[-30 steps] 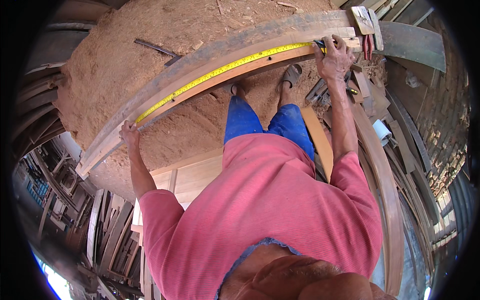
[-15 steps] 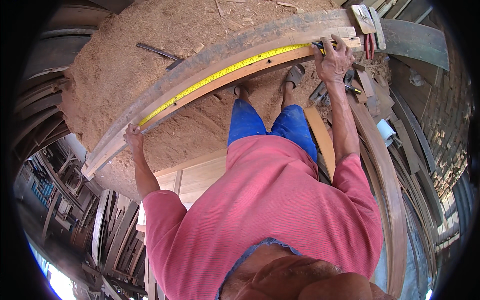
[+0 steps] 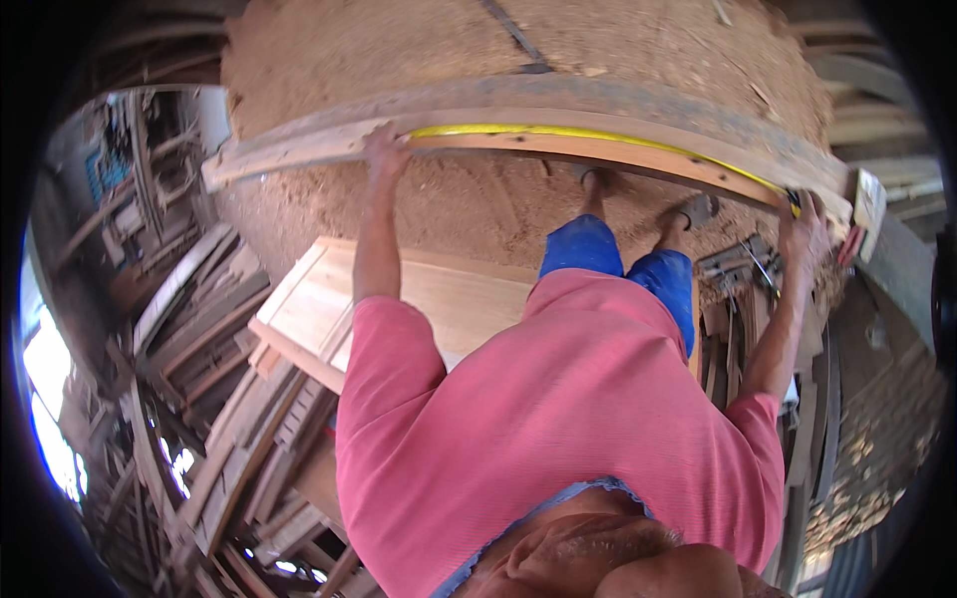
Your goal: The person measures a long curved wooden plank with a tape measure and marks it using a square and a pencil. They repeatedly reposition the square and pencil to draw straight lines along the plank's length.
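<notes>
A yellow tape measure blade [image 3: 558, 131] stretches along a long wooden beam [image 3: 469, 143], which has dark holes in its near face. My left hand [image 3: 387, 149] is closed at the blade's left end, fingers over the beam's edge. Toward the beam's right end, my right hand [image 3: 803, 231] grips the tape measure case [image 3: 795, 203], which is mostly hidden by the fingers. Between the hands, the blade lies along the wood, slightly blurred.
Behind the beam, a dark metal tool [image 3: 513, 35] lies on sawdust. Red-handled pliers [image 3: 850, 246] rest by a pale wood block [image 3: 869, 211]. A panelled wooden board [image 3: 434, 299] lies nearer me. Stacked timber [image 3: 214, 309] fills the left, and hand tools [image 3: 738, 261] lie right of my feet.
The whole view has turned, so the beam runs more level across it and the board and timber at left show more. Both hands keep their hold on the stretched tape.
</notes>
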The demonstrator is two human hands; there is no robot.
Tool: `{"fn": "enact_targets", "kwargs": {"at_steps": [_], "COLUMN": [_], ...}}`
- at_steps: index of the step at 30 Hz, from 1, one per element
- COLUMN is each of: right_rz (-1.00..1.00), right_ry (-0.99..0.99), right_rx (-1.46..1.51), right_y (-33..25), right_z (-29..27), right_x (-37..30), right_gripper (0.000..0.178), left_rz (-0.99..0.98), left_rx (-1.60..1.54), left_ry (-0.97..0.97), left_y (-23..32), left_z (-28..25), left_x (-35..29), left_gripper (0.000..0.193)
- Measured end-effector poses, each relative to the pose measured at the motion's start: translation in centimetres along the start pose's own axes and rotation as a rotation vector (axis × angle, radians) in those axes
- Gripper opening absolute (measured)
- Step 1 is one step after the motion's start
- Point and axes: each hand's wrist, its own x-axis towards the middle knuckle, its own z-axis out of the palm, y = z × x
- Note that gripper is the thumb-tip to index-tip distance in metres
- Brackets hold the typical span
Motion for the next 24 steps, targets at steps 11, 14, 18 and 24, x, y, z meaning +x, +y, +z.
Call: {"fn": "enact_targets", "kwargs": {"at_steps": [11, 14, 18, 24], "right_rz": [0.007, 0.045, 0.066, 0.018], "right_ry": [-0.175, -0.238, -0.306, -0.353], "right_rx": [0.014, -0.019, -0.063, 0.016], "right_y": [-2.4, -1.7, -0.8, -1.6], "right_z": [-1.3, -1.1, -1.5, -2.6], "right_x": [0.2, 0.9, 0.7, -0.2], "right_gripper": [0.061, 0.065, 0.058, 0.063], "left_rz": [-0.140, -0.153, -0.120, -0.087], "left_rx": [-0.381, -0.391, -0.436, -0.397], "left_ry": [0.179, 0.147, 0.138, 0.189], "left_y": [3.4, 3.5, 3.4, 3.7], "left_z": [-1.2, -1.4, -1.5, -0.8], "left_x": [-1.6, -1.8, -1.6, -0.9], "left_gripper": [0.014, 0.013, 0.011, 0.007]}}
